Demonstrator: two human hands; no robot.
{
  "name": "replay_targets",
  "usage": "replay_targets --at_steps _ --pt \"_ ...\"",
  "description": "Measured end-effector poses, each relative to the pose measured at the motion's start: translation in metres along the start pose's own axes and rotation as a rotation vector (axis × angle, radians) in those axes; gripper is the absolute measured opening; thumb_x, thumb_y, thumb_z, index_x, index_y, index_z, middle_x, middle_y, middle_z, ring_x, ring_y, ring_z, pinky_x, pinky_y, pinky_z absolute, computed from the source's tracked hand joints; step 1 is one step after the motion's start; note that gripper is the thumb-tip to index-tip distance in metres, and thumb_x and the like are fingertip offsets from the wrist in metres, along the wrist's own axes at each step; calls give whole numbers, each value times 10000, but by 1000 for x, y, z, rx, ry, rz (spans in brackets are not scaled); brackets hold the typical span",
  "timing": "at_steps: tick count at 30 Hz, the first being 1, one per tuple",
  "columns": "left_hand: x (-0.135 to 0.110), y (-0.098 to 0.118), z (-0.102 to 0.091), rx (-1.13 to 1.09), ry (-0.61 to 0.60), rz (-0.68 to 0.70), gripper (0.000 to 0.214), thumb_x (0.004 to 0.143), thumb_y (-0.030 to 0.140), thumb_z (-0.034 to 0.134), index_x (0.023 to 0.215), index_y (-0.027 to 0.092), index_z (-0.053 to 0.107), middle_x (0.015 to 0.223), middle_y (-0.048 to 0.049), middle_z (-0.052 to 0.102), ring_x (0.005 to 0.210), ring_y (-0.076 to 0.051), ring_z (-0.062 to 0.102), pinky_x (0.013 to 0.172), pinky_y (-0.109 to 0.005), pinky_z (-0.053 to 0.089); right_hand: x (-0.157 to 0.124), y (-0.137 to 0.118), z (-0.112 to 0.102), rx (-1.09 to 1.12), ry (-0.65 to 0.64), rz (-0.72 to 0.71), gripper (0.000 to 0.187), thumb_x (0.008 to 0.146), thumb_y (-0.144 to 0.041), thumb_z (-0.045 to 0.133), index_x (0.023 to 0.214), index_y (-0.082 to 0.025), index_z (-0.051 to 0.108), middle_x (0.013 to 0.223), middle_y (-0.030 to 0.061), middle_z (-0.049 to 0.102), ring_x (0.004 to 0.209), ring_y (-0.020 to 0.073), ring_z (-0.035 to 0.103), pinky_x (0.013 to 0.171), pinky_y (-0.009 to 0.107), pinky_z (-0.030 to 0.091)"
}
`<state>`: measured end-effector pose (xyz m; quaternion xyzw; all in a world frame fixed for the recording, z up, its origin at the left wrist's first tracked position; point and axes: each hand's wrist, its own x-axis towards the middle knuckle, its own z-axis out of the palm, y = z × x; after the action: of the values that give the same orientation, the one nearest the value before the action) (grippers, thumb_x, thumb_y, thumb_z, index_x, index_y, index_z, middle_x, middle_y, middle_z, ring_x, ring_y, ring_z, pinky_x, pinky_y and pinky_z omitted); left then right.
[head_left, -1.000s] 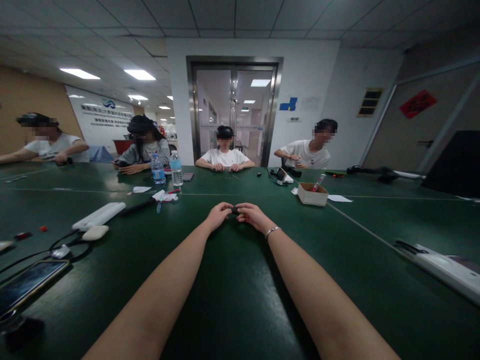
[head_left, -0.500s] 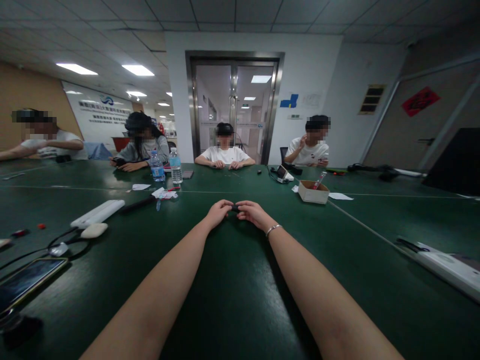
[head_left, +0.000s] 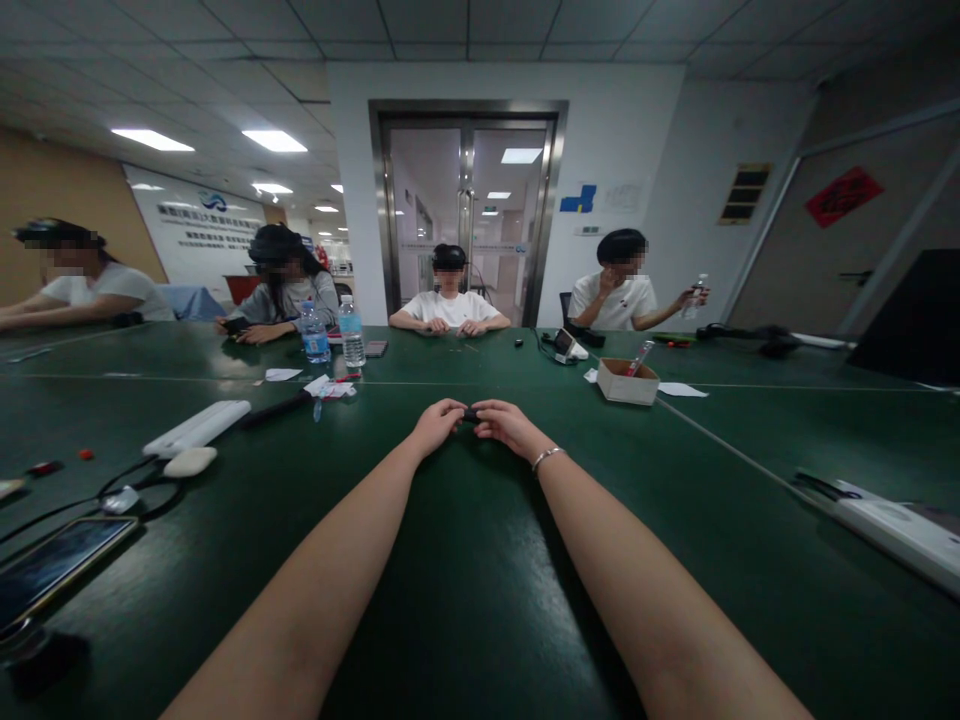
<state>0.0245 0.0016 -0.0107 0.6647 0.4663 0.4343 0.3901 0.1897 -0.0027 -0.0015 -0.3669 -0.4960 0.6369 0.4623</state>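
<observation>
Both my arms reach forward over a dark green table (head_left: 465, 560). My left hand (head_left: 436, 425) and my right hand (head_left: 505, 424) meet fingertip to fingertip at the table's middle. Between the fingertips sits a small dark object (head_left: 470, 413), pinched from both sides; it is too small to name. A thin bracelet (head_left: 546, 457) circles my right wrist. Both hands rest low, on or just above the tabletop.
A phone (head_left: 52, 562), cables, a white oval case (head_left: 190, 461) and a white power strip (head_left: 197, 427) lie at the left. Two water bottles (head_left: 334, 336) stand further back. A cardboard box (head_left: 628, 382) sits right of centre, another power strip (head_left: 892, 528) at the right. Several people sit along the far side.
My hands stay together on the small object, almost unmoved. The person at the far right has raised one hand to the head and stretched the other arm out holding a bottle.
</observation>
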Motion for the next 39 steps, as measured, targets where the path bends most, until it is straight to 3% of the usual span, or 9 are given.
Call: replay_targets --at_steps 11,25,28,32,39 --pt "0 -1 -1 -15 28 31 245 714 192 506 942 148 583 738 -16 560 571 -85 502 514 -190 394 0 1 -3 -3 -20 -6 176 804 7 513 942 -83 575 607 45 612 497 115 612 493 183 531" --pt "1 -3 0 -7 -14 43 286 803 353 428 900 139 592 613 5 521 534 -86 488 515 -194 388 -2 -2 0 -2 2 -5 154 820 1 489 923 -81 570 649 62 627 499 114 615 475 178 527" --pt "3 -4 0 -13 -3 17 302 810 372 412 912 147 585 683 -9 543 521 -81 494 489 -195 380 -2 -2 -1 -16 7 1 158 823 -4 496 942 -79 568 610 59 620 499 119 615 478 178 525" --pt "2 -3 0 -40 12 -6 245 769 283 468 960 166 569 811 -22 565 540 -75 511 480 -192 379 0 -1 -2 -24 0 5 163 816 -12 519 957 -78 570 585 52 613 502 121 615 484 178 524" --pt "0 -2 0 -11 24 35 227 737 222 500 935 145 581 755 -14 561 543 -73 499 514 -196 392 -1 -1 -1 -7 5 3 158 816 3 501 934 -76 569 627 55 620 492 113 613 480 179 528"
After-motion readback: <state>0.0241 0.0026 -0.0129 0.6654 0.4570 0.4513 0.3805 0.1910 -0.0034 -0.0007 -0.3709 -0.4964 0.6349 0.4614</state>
